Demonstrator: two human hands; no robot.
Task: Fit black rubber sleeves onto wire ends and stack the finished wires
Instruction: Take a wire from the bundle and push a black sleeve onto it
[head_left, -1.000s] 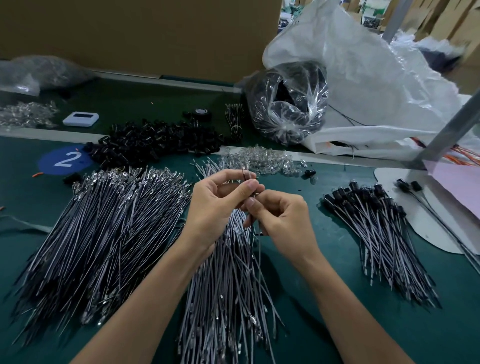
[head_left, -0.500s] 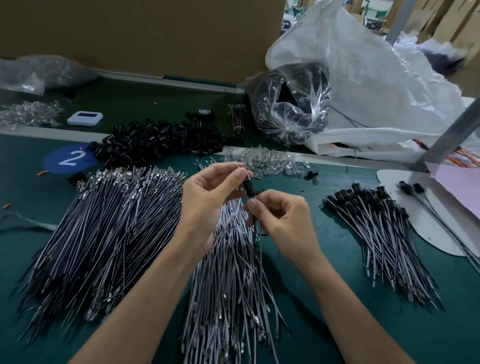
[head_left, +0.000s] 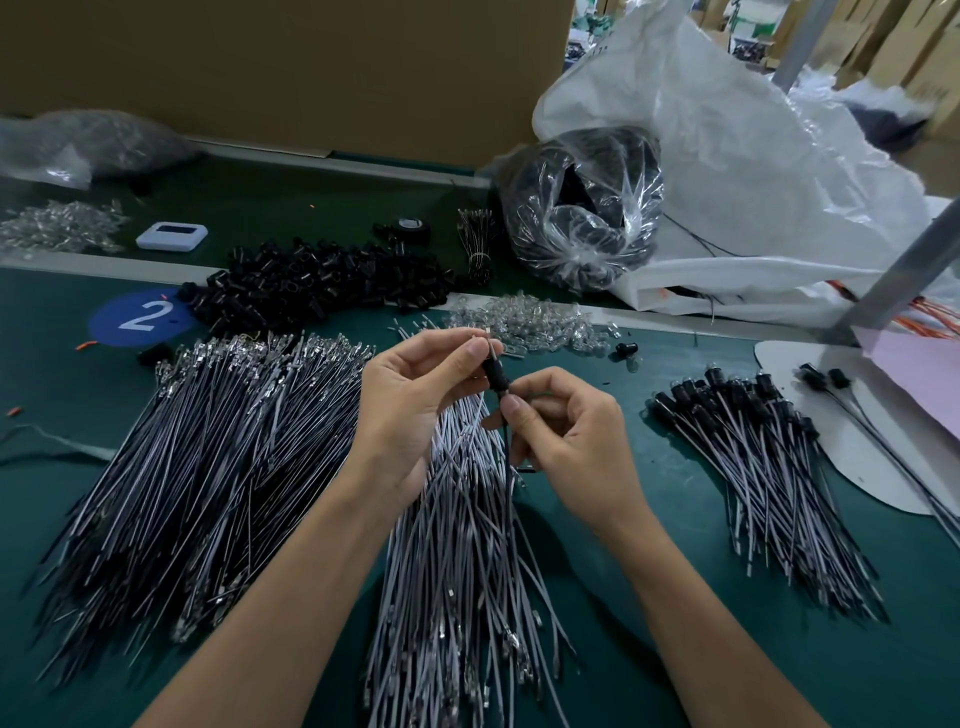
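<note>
We count two hands, left hand (head_left: 415, 400) and right hand (head_left: 566, 436), with one black sleeve (head_left: 492, 371) on one wire (head_left: 506, 457) between them. Three wire piles: left pile (head_left: 208, 467), middle pile (head_left: 457, 561), sleeved pile (head_left: 753, 457). Strands are too many for us to count. One loose-sleeve heap (head_left: 322, 280), two clear-part heaps, near clear heap (head_left: 524, 325) and far clear heap (head_left: 57, 226). One white gadget (head_left: 171, 236), one tape roll (head_left: 410, 228).

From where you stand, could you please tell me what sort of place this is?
Most likely a factory assembly bench: bulk piles of cut wires lie on a green mat, a heap of black rubber sleeves sits beyond them, and a numbered station marker is stuck down beside it.
</note>
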